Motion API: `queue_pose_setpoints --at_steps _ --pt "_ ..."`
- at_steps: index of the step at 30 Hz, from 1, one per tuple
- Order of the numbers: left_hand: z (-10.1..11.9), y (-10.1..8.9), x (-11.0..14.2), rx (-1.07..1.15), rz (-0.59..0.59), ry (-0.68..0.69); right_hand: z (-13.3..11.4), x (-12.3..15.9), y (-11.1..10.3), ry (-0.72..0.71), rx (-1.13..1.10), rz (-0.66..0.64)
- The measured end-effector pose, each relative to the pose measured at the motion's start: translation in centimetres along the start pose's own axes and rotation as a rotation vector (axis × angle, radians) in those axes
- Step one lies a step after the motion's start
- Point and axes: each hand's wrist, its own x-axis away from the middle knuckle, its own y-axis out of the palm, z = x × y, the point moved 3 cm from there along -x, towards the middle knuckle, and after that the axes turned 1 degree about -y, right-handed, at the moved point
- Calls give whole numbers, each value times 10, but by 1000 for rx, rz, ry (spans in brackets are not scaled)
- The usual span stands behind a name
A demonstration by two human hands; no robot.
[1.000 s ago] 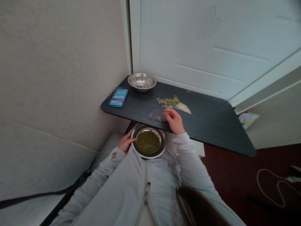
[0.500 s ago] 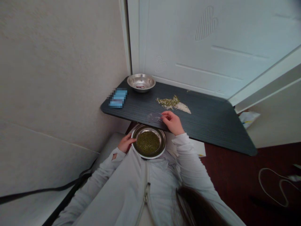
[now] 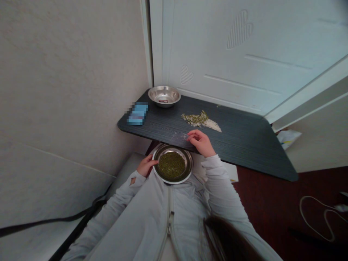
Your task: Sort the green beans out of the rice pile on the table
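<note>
On my lap, partly under the table's front edge, rests a metal bowl with small green beans in it. My left hand grips the bowl's left rim, thumb over the edge. Over the front of the table my right hand is closed, thumb and fingers pinching a thin clear plastic piece. Its exact shape is hard to see; a few pale grains show at it. Beyond this hand lies a heap of mixed green beans and white grains, with a patch of white grains beside it.
The dark table stands against a white door. At its back left sits another metal bowl with a small red-edged thing inside, near a blurred blue item. A white cable lies on the floor at right.
Little differs. My right hand and the clear plastic piece have shifted very slightly; the left hand keeps its grip on the bowl. The whole view has moved a touch.
</note>
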Motion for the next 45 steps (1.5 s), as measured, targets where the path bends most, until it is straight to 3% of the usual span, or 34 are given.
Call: queue_pose_setpoints --at_steps 6,10,18,26,34,37,40,45 --pt "1 0 0 -17 -2 1 -2 1 -3 27 -89 83" --pt "1 0 1 -20 3 7 -2 1 -2 28 -17 92" --pt "1 -1 0 -41 14 19 3 0 1 19 197 -3" --pt "2 1 1 -32 11 10 0 3 2 17 175 -63" --pt "3 2 3 -34 28 6 -4 4 -4 41 57 89" --pt "3 2 3 -41 29 10 -7 8 6 63 91 65" --pt "3 2 2 -54 31 6 -13 10 25 -4 170 17" --pt "4 3 3 -57 40 -13 -23 7 45 -121 440 93"
